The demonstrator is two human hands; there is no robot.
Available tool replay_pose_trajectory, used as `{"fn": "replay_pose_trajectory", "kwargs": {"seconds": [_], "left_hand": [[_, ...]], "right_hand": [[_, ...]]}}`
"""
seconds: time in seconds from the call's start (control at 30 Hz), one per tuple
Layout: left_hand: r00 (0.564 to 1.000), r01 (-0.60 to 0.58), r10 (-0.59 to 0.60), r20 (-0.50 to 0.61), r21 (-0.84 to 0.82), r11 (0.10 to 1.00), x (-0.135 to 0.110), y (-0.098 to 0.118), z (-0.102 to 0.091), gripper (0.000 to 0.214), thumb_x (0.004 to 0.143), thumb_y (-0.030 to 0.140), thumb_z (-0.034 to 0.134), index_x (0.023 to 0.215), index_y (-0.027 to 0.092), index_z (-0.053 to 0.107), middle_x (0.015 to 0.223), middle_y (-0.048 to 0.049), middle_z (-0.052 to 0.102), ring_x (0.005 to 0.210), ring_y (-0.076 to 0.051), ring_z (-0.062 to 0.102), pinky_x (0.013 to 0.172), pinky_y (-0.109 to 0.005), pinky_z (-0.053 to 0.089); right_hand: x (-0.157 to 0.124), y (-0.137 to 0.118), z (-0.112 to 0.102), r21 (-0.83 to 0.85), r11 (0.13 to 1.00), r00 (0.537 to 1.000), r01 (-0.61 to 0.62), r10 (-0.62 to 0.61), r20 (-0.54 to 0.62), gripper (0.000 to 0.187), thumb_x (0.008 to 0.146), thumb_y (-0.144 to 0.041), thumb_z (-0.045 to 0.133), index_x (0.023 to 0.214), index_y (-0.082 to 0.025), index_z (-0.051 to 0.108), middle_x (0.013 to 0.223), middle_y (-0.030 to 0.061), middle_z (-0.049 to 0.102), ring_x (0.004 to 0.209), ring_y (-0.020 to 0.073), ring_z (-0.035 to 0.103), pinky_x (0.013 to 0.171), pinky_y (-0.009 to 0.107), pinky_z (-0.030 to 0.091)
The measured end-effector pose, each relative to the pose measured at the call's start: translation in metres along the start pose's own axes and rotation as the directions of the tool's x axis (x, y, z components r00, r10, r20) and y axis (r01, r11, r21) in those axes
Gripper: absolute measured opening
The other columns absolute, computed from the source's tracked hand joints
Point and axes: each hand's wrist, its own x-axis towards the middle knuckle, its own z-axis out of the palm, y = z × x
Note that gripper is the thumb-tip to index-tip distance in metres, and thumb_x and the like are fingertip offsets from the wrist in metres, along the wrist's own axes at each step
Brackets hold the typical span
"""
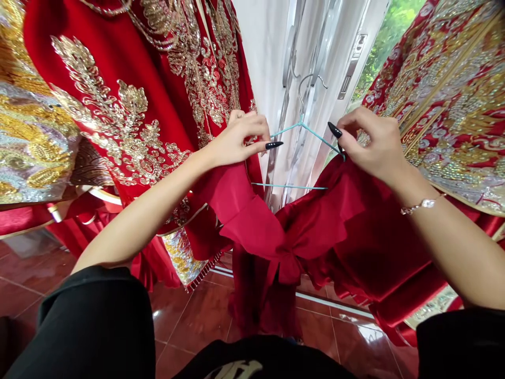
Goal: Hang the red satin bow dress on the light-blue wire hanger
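A red dress with a knotted, bow-like front hangs between my two hands on a teal wire hanger. The hanger's bare metal hook points up, and its lower bar crosses the open neckline. My left hand is closed at the hanger's left arm, over the dress's left shoulder; its fingers partly hide what they grip. On the other side, my right hand pinches at the dress's right shoulder, by the hanger's right end. That strap's edge is mostly hidden behind the fingers.
To the left stands a red embroidered gown with gold beading. Another red and gold beaded garment hangs close on the right. Behind the hanger is a white door with metal handles. Dark red tiles cover the floor.
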Motion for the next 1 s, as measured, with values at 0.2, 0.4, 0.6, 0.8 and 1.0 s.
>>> {"fn": "replay_pose_trajectory", "kwargs": {"seconds": [0.2, 0.4, 0.6, 0.8, 1.0], "left_hand": [[0.974, 0.039, -0.021, -0.225, 0.074, 0.996, -0.018, 0.014, -0.001, 0.019, 0.09, 0.029, 0.058, 0.106, 0.023, 0.064, 0.109, -0.0045, 0.062, 0.12, -0.032, 0.058, 0.102, -0.054, 0.045], [0.978, 0.187, -0.143, -0.152, 0.328, 0.926, -0.057, 0.006, 0.047, 0.063, 0.079, 0.006, 0.05, 0.14, 0.023, 0.048, 0.12, -0.01, 0.063, 0.116, -0.033, 0.059, 0.105, -0.054, 0.04], [0.932, 0.256, -0.159, -0.324, 0.285, 0.924, -0.061, 0.001, 0.066, 0.06, 0.077, 0.001, 0.042, 0.13, 0.025, 0.057, 0.109, -0.0076, 0.068, 0.105, -0.03, 0.062, 0.099, -0.05, 0.04], [0.847, 0.332, -0.192, -0.496, 0.21, 0.92, -0.054, -0.004, 0.083, 0.057, 0.075, 0.0, 0.039, 0.119, 0.026, 0.063, 0.097, -0.0052, 0.069, 0.107, -0.029, 0.061, 0.104, -0.052, 0.036], [0.874, 0.378, -0.239, -0.424, 0.281, 0.882, -0.061, 0.005, 0.081, 0.069, 0.075, 0.001, 0.039, 0.137, 0.028, 0.055, 0.127, -0.0039, 0.067, 0.126, -0.024, 0.055, 0.12, -0.054, 0.025]], "right_hand": [[-0.02, -0.003, 0.013, -0.102, 0.995, 0.985, -0.011, -0.007, -0.17, 0.014, 0.089, -0.023, 0.051, 0.102, -0.024, 0.056, 0.109, 0.0108, 0.062, 0.114, 0.028, 0.054, 0.106, 0.053, 0.04], [-0.065, 0.012, 0.051, -0.177, 0.961, 0.967, -0.211, 0.179, -0.182, 0.068, 0.074, -0.021, 0.059, 0.139, -0.025, 0.041, 0.149, 0.0165, 0.039, 0.143, 0.0411, 0.027, 0.11, 0.07, 0.021], [-0.085, 0.04, 0.067, -0.097, 0.909, 0.896, -0.406, 0.374, -0.24, 0.05, 0.071, -0.021, 0.047, 0.12, -0.021, 0.054, 0.116, 0.0141, 0.059, 0.114, 0.0363, 0.052, 0.103, 0.064, 0.033], [-0.083, 0.033, 0.076, -0.136, 0.867, 0.85, -0.479, 0.42, -0.318, 0.036, 0.073, -0.02, 0.045, 0.106, -0.018, 0.059, 0.109, 0.0154, 0.062, 0.107, 0.0353, 0.054, 0.101, 0.063, 0.038], [-0.087, 0.021, 0.071, -0.201, 0.859, 0.876, -0.471, 0.427, -0.226, 0.059, 0.08, -0.017, 0.044, 0.137, -0.011, 0.052, 0.147, 0.0186, 0.049, 0.141, 0.0392, 0.038, 0.116, 0.066, 0.024]]}}
